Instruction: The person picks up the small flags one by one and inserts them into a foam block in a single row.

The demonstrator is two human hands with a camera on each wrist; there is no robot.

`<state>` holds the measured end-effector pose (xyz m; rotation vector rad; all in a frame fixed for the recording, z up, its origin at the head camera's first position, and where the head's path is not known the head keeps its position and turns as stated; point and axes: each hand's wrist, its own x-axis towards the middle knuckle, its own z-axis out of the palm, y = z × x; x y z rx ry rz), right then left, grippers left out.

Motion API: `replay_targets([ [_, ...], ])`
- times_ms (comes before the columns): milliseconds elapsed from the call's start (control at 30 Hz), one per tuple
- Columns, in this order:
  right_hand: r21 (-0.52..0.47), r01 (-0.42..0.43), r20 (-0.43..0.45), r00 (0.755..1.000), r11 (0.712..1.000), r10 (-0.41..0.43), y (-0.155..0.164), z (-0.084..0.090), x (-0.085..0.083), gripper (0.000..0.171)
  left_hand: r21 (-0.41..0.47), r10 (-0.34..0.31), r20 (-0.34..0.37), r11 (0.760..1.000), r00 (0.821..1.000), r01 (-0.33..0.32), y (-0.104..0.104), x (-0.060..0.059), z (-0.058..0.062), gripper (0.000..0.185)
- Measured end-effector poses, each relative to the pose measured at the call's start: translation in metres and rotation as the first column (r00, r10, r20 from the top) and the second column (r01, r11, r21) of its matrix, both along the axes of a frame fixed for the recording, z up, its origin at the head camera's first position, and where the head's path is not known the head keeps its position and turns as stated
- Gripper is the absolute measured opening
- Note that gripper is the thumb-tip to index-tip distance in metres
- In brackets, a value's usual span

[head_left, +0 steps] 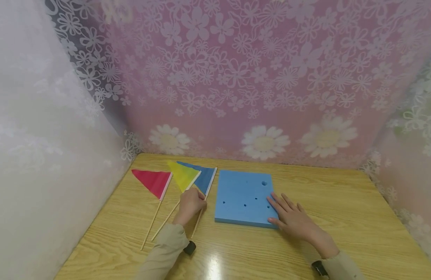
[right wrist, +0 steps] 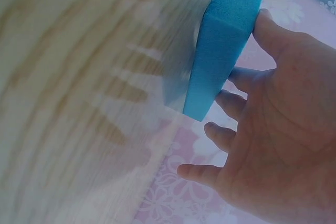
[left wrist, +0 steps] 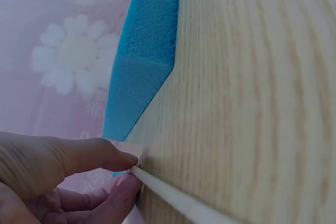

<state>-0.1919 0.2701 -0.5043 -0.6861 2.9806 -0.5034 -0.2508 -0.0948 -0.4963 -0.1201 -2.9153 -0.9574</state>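
Left hand (head_left: 191, 204) pinching blue flag (head_left: 204, 179) stick to lift; right hand (head_left: 291, 217) flat, fingers spread, steadying foam block (head_left: 241, 196).

Both forearms were covered by long sleeves of a plain khaki-beige fabric, without visible print or pattern. The left sleeve (head_left: 165, 251) ended at the wrist in a soft, slightly gathered cuff. A small black device (head_left: 190, 247), rounded in outline, was mounted beside that cuff. The right sleeve (head_left: 341, 267) was of the same fabric and colour. A second black device (head_left: 319, 268) sat at its cuff. The left hand (head_left: 191, 203) and the right hand (head_left: 291, 217) were bare, with no gloves or rings visible.
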Motion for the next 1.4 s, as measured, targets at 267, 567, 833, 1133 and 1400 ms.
replay_targets([
  [267, 0.018, 0.001, -0.013, 1.0, 1.0, -0.001, 0.003, -0.004, -0.001, 0.075, 0.134, 0.022, 0.01, 0.991, 1.0, -0.023, -0.005, -0.006, -0.001, 0.005],
  [567, 0.005, -0.015, -0.06, 0.998, 1.0, 0.015, 0.005, -0.006, 0.001, 0.073, 0.427, -0.039, 0.085, 0.904, 0.996, -0.001, -0.01, -0.01, 0.01, 0.017],
  [833, -0.08, -0.028, -0.088, 0.996, 0.996, 0.021, 0.0, 0.008, 0.008, 0.071, 0.652, -0.109, 0.058, 0.757, 0.992, 0.045, -0.003, -0.014, 0.018, 0.026],
  [1133, -0.093, -0.04, -0.077, 0.997, 0.995, 0.033, -0.001, 0.013, 0.008, 0.073, 0.708, -0.158, -0.058, 0.69, 0.986, 0.152, 0.021, -0.017, 0.036, 0.025],
  [1400, -0.041, -0.011, -0.047, 0.999, 0.999, 0.009, -0.001, 0.019, 0.007, 0.072, 0.675, -0.229, -0.197, 0.673, 0.953, 0.302, 0.058, -0.017, 0.055, 0.025],
])
